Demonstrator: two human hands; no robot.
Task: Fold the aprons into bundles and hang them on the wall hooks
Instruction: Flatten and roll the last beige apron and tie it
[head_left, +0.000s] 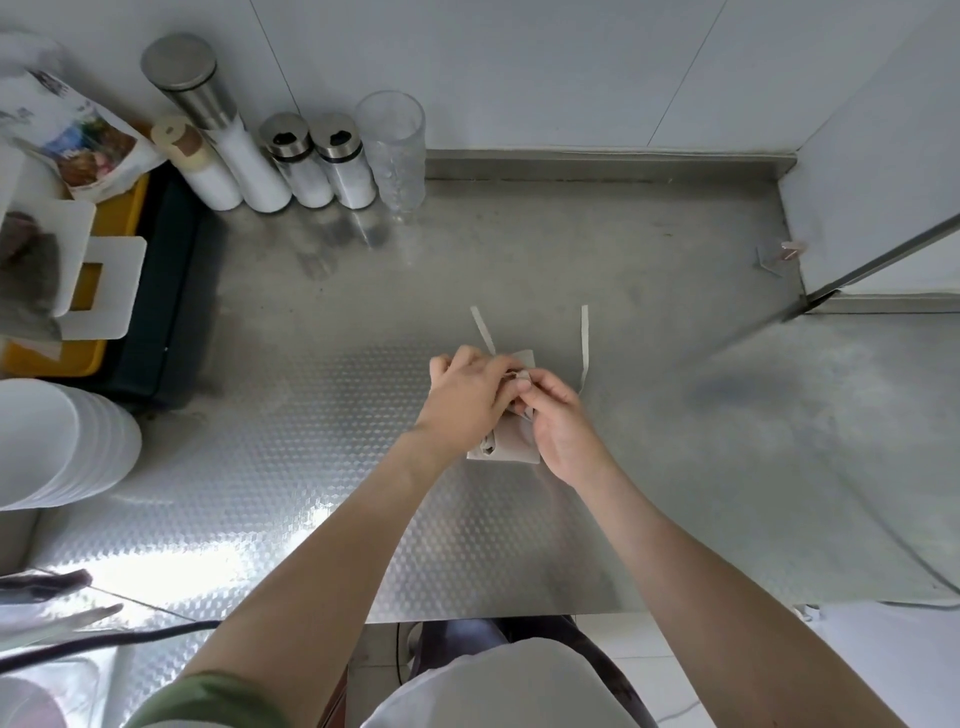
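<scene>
A beige apron (511, 446), folded into a small bundle, lies on the steel counter (649, 291) near its middle. Two thin straps stick out from it toward the wall, one (483, 328) on the left and one (584, 343) on the right. My left hand (470, 397) lies over the bundle's left side with its fingers curled round the fabric. My right hand (558, 421) pinches the fabric at the bundle's top, fingertips meeting those of the left hand. Most of the bundle is hidden under both hands. No wall hooks are in view.
Metal-capped shakers (301, 161), a tall steel canister (202, 93) and a clear glass (392, 150) stand at the back left. A dark bin (166, 291), a yellow box (111, 218) and stacked white bowls (57, 441) fill the left side. A white wall panel (883, 171) closes the right.
</scene>
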